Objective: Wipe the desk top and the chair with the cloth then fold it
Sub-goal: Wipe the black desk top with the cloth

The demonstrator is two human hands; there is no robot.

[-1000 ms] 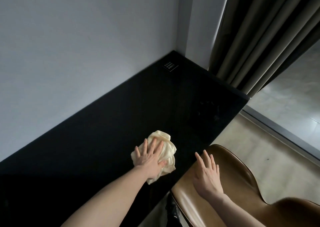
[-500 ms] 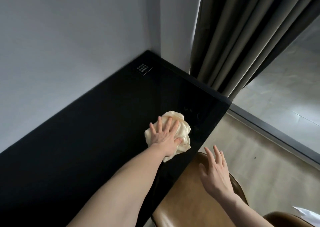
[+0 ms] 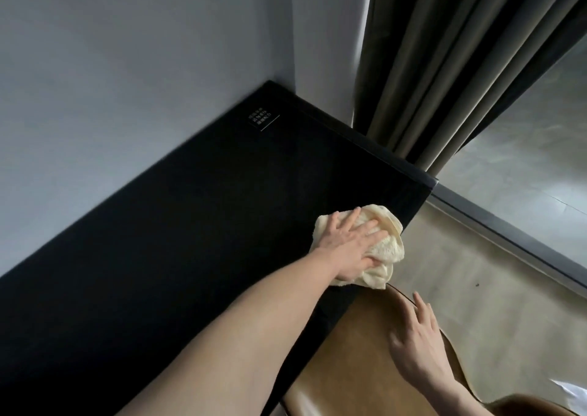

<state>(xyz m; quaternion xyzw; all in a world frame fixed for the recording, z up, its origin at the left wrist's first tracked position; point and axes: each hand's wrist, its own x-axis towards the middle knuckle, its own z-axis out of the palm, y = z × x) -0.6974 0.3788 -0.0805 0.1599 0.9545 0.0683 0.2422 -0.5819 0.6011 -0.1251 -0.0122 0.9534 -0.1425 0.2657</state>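
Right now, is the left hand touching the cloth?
Touching. The head view shows the left hand pressed flat on the cloth, fingers spread over it, on the desk.

A cream cloth (image 3: 374,244), bunched and crumpled, lay on the black surface (image 3: 197,225) at its front edge, partly overhanging. The tan chair (image 3: 359,361) stood just below.

- Desk top (image 3: 197,231): black, smooth, near-matt, with only a faint sheen.
- Cloth (image 3: 481,250): cream terry-like fabric, nubbly and soft, bunched into folds.
- Chair (image 3: 359,352): tan, leather-like covering, smooth with a soft gloss along its curved edge.
- Curtain (image 3: 444,66): heavy woven fabric, olive-grey, matt, hanging in deep pleats.
- Wall (image 3: 127,66): painted, even, matt.
- Floor (image 3: 476,257): pale, smooth, slightly mottled, low sheen.
- Label (image 3: 263,119) on the desk: small dark plaque with pale print, illegible.
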